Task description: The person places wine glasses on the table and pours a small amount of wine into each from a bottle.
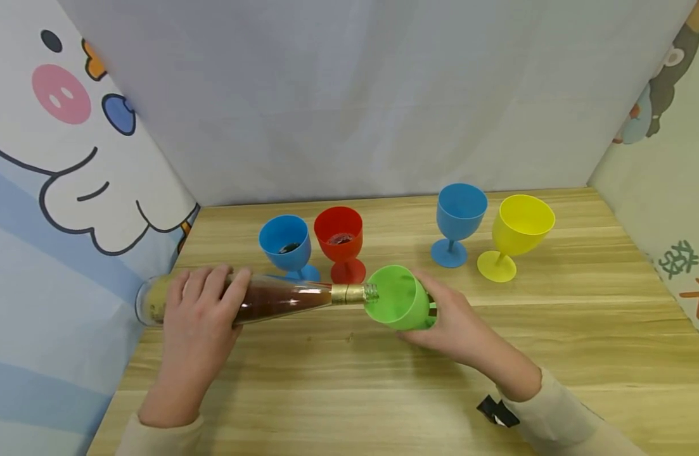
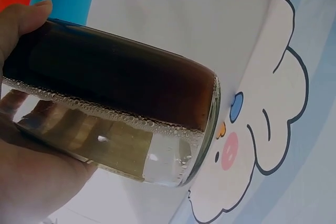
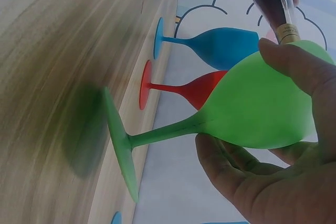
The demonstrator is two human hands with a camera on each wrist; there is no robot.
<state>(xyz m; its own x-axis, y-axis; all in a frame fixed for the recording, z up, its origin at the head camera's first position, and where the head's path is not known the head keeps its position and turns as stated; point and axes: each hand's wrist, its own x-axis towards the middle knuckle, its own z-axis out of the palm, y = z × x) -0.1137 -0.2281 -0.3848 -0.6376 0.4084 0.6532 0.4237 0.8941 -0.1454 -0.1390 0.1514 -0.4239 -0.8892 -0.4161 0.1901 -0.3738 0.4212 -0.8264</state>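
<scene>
My left hand (image 1: 203, 316) grips a glass bottle (image 1: 286, 297) of dark liquid, tilted nearly level with its neck pointing right. In the left wrist view, foam edges the dark liquid inside the bottle (image 2: 121, 77). My right hand (image 1: 454, 320) holds a green goblet (image 1: 397, 297) by its bowl. The bottle's mouth is at the goblet's rim. In the right wrist view, the green goblet (image 3: 262, 103) is tilted, its foot raised off the table. Behind the bottle stand a blue goblet (image 1: 292, 256) and a red goblet (image 1: 340, 244), both with dark liquid inside.
Another blue goblet (image 1: 460, 212) and a yellow goblet (image 1: 520, 225) stand at the back right of the wooden table (image 1: 326, 392). A small black scrap (image 1: 497, 411) lies by my right sleeve (image 1: 560, 418). A pale back wall (image 1: 372, 101) and printed side walls surround the table.
</scene>
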